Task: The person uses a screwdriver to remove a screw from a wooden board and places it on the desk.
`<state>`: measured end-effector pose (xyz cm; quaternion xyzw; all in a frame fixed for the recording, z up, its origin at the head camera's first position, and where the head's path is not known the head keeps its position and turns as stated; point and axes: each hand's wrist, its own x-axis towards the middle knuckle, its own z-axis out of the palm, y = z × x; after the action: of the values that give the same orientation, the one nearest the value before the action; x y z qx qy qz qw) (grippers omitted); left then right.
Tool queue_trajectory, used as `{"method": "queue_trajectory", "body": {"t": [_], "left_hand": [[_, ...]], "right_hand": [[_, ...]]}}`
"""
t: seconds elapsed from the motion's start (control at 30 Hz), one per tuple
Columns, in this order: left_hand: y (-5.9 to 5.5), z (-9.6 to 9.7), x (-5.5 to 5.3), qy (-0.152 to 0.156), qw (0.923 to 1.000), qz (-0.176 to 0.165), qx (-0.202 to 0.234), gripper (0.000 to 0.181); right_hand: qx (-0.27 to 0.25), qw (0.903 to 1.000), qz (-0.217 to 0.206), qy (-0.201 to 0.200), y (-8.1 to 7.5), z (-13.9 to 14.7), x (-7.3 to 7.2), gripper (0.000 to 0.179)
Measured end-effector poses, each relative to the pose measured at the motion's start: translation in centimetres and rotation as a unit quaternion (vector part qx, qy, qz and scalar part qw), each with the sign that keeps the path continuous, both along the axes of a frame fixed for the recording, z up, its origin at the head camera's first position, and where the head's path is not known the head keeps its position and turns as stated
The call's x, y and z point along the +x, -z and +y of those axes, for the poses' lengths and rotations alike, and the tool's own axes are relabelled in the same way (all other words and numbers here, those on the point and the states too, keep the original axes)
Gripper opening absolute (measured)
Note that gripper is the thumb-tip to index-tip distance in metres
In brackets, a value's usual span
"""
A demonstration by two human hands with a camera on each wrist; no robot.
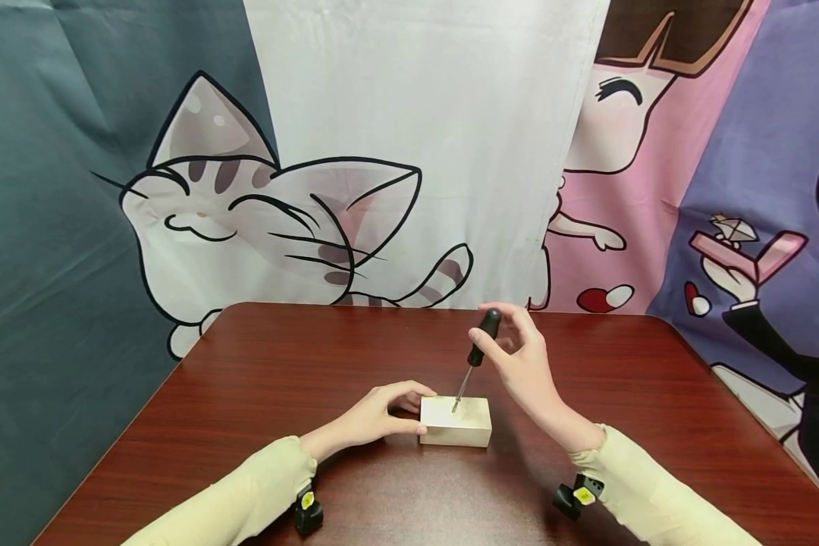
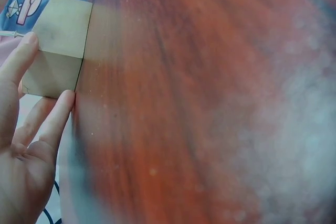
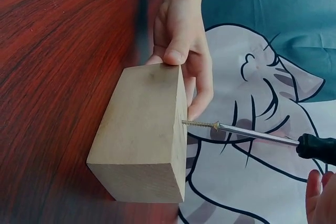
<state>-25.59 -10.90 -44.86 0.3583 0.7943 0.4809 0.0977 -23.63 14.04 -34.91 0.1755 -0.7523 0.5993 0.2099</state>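
Note:
A pale wooden block lies on the table, its left end held between the thumb and fingers of my left hand. From the block's upper face sticks a brass-coloured screw, most of its threaded shank showing in the right wrist view. The tip of a screwdriver meets the screw's head. My right hand holds the black handle between thumb and fingers; the tool leans slightly right in the head view. In the left wrist view, the thumb and fingertips touch the block's end.
The dark red wooden table spreads around the block on all sides. Behind it hangs a cartoon-printed cloth. A small black camera sits at my left wrist, another camera at my right.

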Motion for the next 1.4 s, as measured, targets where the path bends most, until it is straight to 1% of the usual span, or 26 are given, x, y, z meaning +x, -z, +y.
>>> {"method": "queue_trajectory", "body": {"t": [0.2,0.4,0.47,0.63,0.7,0.9,0.97,1.03,1.17,1.2,1.27,1.4], "left_hand": [[0.01,-0.07,0.01,-0.003,1.0000,0.004,-0.002,0.050],[0.00,-0.04,-0.02,-0.004,1.0000,0.005,-0.002,0.050],[0.01,-0.02,-0.01,-0.003,1.0000,0.003,0.000,0.050],[-0.04,0.01,0.00,0.000,1.0000,0.000,0.000,0.050],[-0.07,0.01,0.02,0.000,1.0000,0.002,-0.002,0.051],[-0.06,0.00,0.11,0.000,1.0000,0.007,-0.002,0.050],[-0.07,0.01,0.11,0.000,1.0000,0.006,-0.002,0.050],[-0.05,0.01,0.10,0.000,1.0000,0.006,-0.003,0.050],[0.02,0.04,0.03,-0.002,1.0000,-0.001,-0.005,0.050],[0.03,0.04,0.02,-0.002,1.0000,-0.001,-0.006,0.050],[0.03,0.04,0.03,-0.002,1.0000,-0.002,-0.006,0.050],[-0.04,0.00,0.10,-0.003,1.0000,0.004,-0.004,0.050]], "right_hand": [[0.017,0.9997,0.012,-0.009,0.01,0.24,-0.13,0.042],[-0.013,0.9987,0.008,-0.049,-0.07,0.21,-0.18,0.039],[-0.011,0.9989,0.008,-0.044,-0.13,0.14,-0.12,0.038],[0.002,0.9999,0.003,-0.010,-0.17,0.11,-0.06,0.039],[0.001,0.9999,0.003,-0.010,-0.17,0.18,-0.05,0.040],[-0.005,0.9990,0.007,-0.043,-0.24,0.41,0.03,0.038],[-0.010,0.9989,0.002,-0.045,-0.27,0.41,0.01,0.035],[-0.001,0.9994,-0.001,-0.035,-0.24,0.41,0.01,0.034],[0.017,0.9998,-0.005,-0.003,-0.18,0.45,-0.07,0.036],[0.019,0.9998,-0.006,-0.002,-0.19,0.47,-0.08,0.037],[0.020,0.9998,-0.002,-0.005,-0.27,0.50,-0.08,0.037],[0.012,0.9991,0.006,-0.041,-0.39,0.57,-0.09,0.040]]}}
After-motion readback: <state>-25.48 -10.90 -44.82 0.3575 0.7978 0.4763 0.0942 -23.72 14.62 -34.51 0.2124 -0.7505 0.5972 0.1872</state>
